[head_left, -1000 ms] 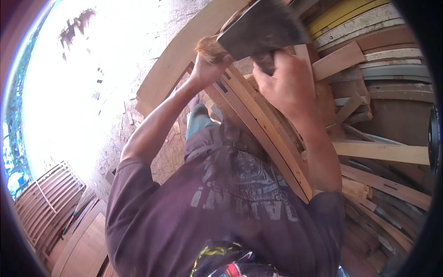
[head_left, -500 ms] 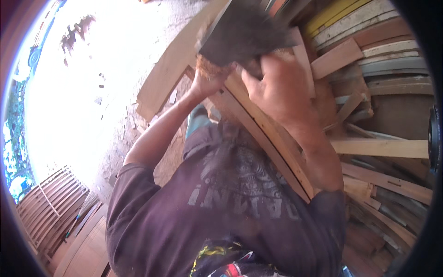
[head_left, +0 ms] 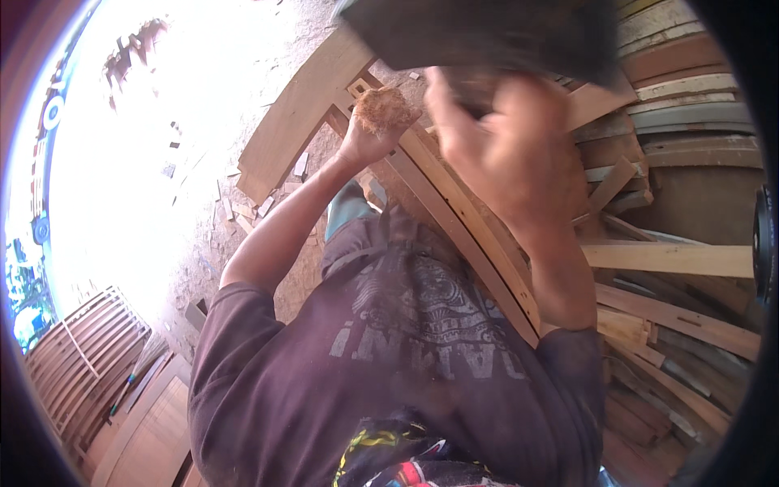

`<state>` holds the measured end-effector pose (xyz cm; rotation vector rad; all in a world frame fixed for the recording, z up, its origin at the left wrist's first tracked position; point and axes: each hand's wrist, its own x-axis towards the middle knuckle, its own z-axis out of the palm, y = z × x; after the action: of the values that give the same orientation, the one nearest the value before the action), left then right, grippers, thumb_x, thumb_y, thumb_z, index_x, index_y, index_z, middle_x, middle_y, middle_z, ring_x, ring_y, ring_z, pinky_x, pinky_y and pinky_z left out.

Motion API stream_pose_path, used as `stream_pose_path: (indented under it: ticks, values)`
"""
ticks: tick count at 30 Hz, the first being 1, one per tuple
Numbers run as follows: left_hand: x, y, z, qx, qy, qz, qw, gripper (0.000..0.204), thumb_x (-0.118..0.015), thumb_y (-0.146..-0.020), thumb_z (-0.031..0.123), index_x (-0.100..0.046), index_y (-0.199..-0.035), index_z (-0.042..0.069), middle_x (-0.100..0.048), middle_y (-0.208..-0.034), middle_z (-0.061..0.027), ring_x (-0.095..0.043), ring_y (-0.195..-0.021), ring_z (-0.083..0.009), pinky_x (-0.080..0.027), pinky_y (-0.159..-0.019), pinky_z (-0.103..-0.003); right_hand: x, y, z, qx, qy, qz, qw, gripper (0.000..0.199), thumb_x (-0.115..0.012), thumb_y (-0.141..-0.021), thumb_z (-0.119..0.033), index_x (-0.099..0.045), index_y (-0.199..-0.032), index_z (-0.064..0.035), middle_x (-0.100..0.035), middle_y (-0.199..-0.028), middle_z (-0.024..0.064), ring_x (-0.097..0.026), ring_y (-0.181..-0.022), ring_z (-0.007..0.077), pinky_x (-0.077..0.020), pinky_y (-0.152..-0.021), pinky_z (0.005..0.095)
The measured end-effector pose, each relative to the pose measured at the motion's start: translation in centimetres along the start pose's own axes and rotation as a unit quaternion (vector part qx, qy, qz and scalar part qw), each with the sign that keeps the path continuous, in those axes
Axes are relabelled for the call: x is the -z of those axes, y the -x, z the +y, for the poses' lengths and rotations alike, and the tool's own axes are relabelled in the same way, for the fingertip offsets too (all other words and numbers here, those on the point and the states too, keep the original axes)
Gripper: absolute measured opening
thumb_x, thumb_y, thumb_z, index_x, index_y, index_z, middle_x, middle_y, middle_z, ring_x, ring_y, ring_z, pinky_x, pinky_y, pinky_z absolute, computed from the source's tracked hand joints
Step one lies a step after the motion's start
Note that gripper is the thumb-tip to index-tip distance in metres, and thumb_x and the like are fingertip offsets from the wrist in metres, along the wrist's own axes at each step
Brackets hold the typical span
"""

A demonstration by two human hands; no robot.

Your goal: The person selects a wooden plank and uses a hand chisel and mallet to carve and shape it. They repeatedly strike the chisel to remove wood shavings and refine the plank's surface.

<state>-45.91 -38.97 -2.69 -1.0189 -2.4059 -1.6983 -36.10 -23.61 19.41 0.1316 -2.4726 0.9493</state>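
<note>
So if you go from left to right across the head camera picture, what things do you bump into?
Slatted wooden frames → bright sunlit ground → left hand gripping a pale wood chunk → curved wooden strips → right hand holding a dark flat tool → stacked planks.

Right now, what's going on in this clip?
A person is working over a curved wooden frame piece in an outdoor yard. The right hand is raised close to the camera, gripping a dark flat-bladed tool, blurred. The left hand is closed on the top of a light wooden piece set against the curved frame. Stacked boards lie to the right and wood chips litter the ground.
</note>
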Motion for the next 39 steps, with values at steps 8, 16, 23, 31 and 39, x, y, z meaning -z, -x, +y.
stream_pose_path:
  ticks: [8,16,23,31,39]
  values:
    - [-1.4,1.1,0.1,-0.071,-0.025,-0.013,0.997,0.02,-0.074,-0.084,0.007,-0.079,-0.103,0.008,-0.078,-0.105,-0.0123,-0.073,-0.102,-0.0297,-0.058,-0.087,-0.04,-2.6,3.6,5.7,-0.061,0.112,-0.198,0.972,0.022,-0.077,-0.086,-0.016,-0.069,-0.101,-0.0023,-0.073,-0.089,0.0241,-0.073,-0.082,0.044,-0.059,-0.076,0.0502]
    - [2.9,-3.6,3.6,0.208,0.139,0.051,0.967,0.028,-0.081,-0.097,0.027,-0.066,-0.085,0.006,-0.06,-0.079,0.0036,-0.054,-0.071,-0.0059,-0.045,-0.06,-0.029,0.2,3.2,5.9,-0.13,-0.019,-0.069,0.989,0.023,-0.076,-0.087,-0.016,-0.07,-0.105,-0.002,-0.072,-0.079,0.0214,-0.073,-0.076,0.0411,-0.0565,-0.071,0.05]
    - [0.2,-2.1,4.7,0.147,0.142,0.052,0.978,0.025,-0.083,-0.095,0.023,-0.068,-0.093,0.003,-0.067,-0.082,0.0003,-0.062,-0.075,-0.0097,-0.051,-0.066,-0.031,2.1,1.3,2.4,-0.16,0.024,-0.08,0.984,0.025,-0.081,-0.087,-0.017,-0.071,-0.101,0.0011,-0.07,-0.069,0.0175,-0.073,-0.062,0.0329,-0.0553,-0.06,0.0422]
    - [-1.3,-0.3,2.4,-0.009,0.037,0.057,0.998,0.028,-0.08,-0.092,0.012,-0.072,-0.116,0.002,-0.077,-0.108,-0.0119,-0.073,-0.099,-0.0217,-0.058,-0.086,-0.037,-2.5,4.0,4.1,-0.026,0.182,-0.183,0.966,0.018,-0.081,-0.085,-0.015,-0.07,-0.087,-0.001,-0.071,-0.078,0.0218,-0.071,-0.07,0.0407,-0.0596,-0.069,0.0485]
    - [-1.0,0.4,1.0,-0.058,-0.157,-0.025,0.986,0.021,-0.07,-0.097,0.018,-0.076,-0.114,0.008,-0.077,-0.112,-0.0107,-0.071,-0.11,-0.0335,-0.057,-0.096,-0.043,1.4,-0.1,0.8,-0.01,-0.028,-0.015,0.999,0.017,-0.079,-0.085,-0.015,-0.071,-0.086,0.0,-0.072,-0.079,0.0241,-0.07,-0.072,0.0465,-0.0586,-0.069,0.0513]
